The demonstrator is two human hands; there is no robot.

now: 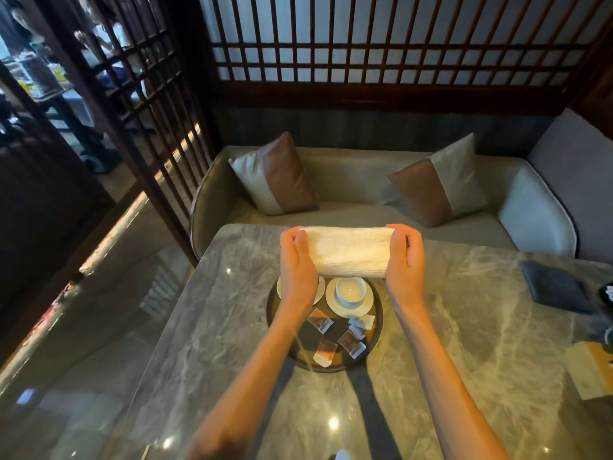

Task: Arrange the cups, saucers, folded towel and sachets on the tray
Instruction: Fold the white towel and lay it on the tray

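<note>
A cream towel (348,252), rolled or folded into a long bundle, is held in the air above the far side of a dark round tray (275,323). My left hand (297,260) grips its left end and my right hand (404,257) grips its right end. On the tray a white cup (351,292) sits on a white saucer (365,308). A second saucer (320,288) lies to the left, mostly hidden by my left wrist; whether a cup stands on it is hidden. Several brown and white sachets (351,343) lie scattered on the near half of the tray.
The tray rests on a grey marble table (199,310). A dark folded cloth (557,287) lies at the right edge, with a wooden box (593,370) nearer. A sofa with two cushions (275,174) stands behind the table. A wooden lattice screen (149,111) rises at left.
</note>
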